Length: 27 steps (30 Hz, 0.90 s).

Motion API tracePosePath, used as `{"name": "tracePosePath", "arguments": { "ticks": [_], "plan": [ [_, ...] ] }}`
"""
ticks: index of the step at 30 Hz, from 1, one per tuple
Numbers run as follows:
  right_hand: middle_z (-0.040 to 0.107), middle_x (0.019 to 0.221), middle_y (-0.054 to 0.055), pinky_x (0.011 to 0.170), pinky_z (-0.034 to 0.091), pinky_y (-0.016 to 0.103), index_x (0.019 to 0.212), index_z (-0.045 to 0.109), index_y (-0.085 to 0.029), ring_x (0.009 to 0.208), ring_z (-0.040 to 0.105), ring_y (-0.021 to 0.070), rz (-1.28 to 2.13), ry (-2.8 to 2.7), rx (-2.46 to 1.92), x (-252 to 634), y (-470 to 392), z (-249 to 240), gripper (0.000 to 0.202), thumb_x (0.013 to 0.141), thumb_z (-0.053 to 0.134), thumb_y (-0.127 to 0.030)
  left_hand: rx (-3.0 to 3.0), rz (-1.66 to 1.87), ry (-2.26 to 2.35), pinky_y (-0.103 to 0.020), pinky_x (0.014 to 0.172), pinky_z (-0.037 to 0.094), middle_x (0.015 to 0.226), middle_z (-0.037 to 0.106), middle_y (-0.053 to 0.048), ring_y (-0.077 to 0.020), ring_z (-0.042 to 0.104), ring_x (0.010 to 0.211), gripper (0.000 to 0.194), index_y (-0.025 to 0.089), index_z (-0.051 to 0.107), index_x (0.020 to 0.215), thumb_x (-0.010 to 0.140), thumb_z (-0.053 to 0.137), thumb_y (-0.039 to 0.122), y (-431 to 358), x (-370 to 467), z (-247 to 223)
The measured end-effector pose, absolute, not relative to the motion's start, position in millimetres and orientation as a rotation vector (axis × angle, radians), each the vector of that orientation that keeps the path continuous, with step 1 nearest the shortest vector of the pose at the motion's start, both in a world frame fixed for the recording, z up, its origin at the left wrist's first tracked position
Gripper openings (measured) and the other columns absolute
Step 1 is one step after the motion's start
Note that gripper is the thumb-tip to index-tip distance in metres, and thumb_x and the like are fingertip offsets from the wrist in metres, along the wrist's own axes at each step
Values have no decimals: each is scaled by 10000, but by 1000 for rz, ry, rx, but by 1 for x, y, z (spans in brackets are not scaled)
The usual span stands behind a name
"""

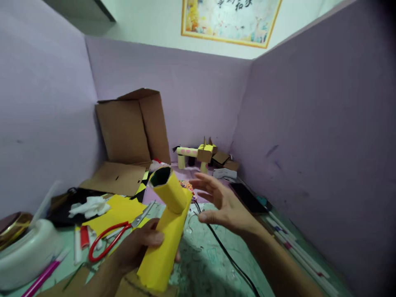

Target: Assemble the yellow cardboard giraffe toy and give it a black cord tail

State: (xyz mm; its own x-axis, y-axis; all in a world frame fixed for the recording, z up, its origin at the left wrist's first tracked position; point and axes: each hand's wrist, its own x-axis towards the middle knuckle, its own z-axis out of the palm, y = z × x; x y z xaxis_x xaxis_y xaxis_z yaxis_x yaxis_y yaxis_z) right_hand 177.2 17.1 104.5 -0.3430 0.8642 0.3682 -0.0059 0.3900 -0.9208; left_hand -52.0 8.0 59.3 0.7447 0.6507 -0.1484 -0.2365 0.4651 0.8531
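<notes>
Where left fingers (pixel 153 238) clasp, yellow tube (pixel 171 232) lies between.

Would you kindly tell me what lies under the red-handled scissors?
Yellow paper shows beneath part of the scissors; whatever they directly cover cannot be seen.

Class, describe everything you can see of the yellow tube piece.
The yellow tube piece is a long tube with a shorter tube standing up near its far end. Both look covered in yellow paper. The shorter tube's open end shows a dark hollow and a rough, pale rim. The piece is tilted, its long tube running from lower left to upper right above the green tabletop. The left hand grips the long tube; the right hand hovers beside it, not touching.
</notes>
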Motion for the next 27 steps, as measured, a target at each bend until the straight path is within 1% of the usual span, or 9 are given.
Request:
{"name": "tracePosePath", "arguments": {
  "ticks": [5, 8, 11, 13, 16, 19, 22, 24, 27],
  "plan": [
    [524, 1310, 101, 1051, 320, 476, 1267, 459, -245, 1230, 474, 263, 1080, -1662, -684, 164, 15, 94, 873, 499, 867, -336, 876, 558, 530, -259, 552, 534, 750, 744, -95, -192, 691, 607, 341, 166, 654, 920, 619, 756, 289, 10, -61, 51],
    [500, 1328, 97, 1049, 318, 449, 1280, 453, -241, 1239, 453, 259, 1126, -1607, -728, 159, 13, 90, 926, 460, 879, -307, 859, 484, 516, -273, 595, 545, 796, 748, -110, -198, 703, 643, 322, 170, 652, 968, 677, 725, 285, 10, -62, 52],
    [421, 1373, 140, 955, 402, 426, 1321, 382, -222, 1229, 444, 283, 1412, -1283, -778, 154, 11, 78, 1082, 379, 892, -379, 854, 399, 506, -246, 592, 538, 821, 744, -129, -192, 704, 657, 381, 150, 650, 1008, 679, 726, 326, 12, -60, 58],
    [454, 1320, 148, 836, 458, 371, 1298, 390, -207, 1128, 520, 271, 1663, -1024, -700, 147, 9, 70, 1090, 360, 878, -469, 853, 390, 519, -240, 583, 531, 827, 741, -126, -193, 701, 667, 421, 149, 641, 1018, 655, 739, 339, 12, -57, 62],
    [608, 1020, 69, 727, 450, 279, 1132, 526, -169, 859, 609, 178, 1820, -935, -489, 136, 3, 64, 838, 430, 858, -484, 862, 428, 584, -279, 603, 528, 798, 738, -126, -210, 696, 648, 397, 148, 631, 970, 644, 733, 352, 10, -48, 63],
    [607, 753, 2, 614, 432, 247, 947, 586, -151, 630, 572, 125, 1782, -995, -368, 127, -3, 64, 559, 522, 832, -419, 883, 511, 690, -323, 611, 526, 746, 734, -118, -225, 685, 599, 413, 153, 629, 951, 627, 740, 383, 6, -38, 57],
    [603, 732, -9, 591, 437, 255, 957, 565, -163, 605, 555, 132, 1772, -896, -382, 125, -4, 62, 593, 479, 847, -371, 988, 569, 899, -318, 563, 508, 702, 720, -95, -232, 667, 591, 419, 154, 653, 929, 654, 715, 464, 4, -32, 55],
    [605, 792, -1, 647, 448, 262, 969, 559, -168, 686, 562, 144, 1744, -811, -416, 127, -2, 59, 638, 435, 865, -337, 1188, 593, 1055, -308, 573, 498, 666, 701, -77, -226, 651, 613, 396, 137, 677, 801, 673, 690, 512, 5, -34, 63],
    [571, 764, -7, 643, 438, 259, 907, 563, -158, 682, 555, 138, 1746, -775, -468, 130, 0, 54, 570, 469, 849, -387, 1579, 652, 1219, -312, 613, 496, 626, 669, -60, -219, 624, 615, 455, 133, 669, 658, 659, 657, 588, 7, -44, 89]
  ]
}}
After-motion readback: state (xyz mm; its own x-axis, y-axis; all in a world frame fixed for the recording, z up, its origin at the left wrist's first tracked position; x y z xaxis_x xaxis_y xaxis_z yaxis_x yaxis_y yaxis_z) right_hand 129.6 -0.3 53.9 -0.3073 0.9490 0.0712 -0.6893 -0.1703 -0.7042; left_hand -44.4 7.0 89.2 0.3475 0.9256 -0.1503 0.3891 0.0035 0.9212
